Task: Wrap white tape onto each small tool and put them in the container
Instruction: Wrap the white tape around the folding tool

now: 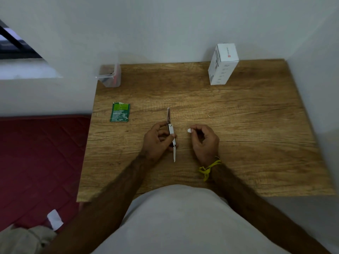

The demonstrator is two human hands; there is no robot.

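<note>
The left hand (157, 139) grips a small metal tool (171, 133) upright; the right hand (203, 139) pinches white tape (189, 130) just right of it.

Left hand (156, 139) holds small metal tool (171, 133) above wooden table (247, 125); right hand (204, 142) pinches white tape (189, 130).

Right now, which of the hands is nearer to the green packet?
Left. The left hand, holding the small metal tool, sits just right of and below the green packet; the right hand is farther right.
</note>
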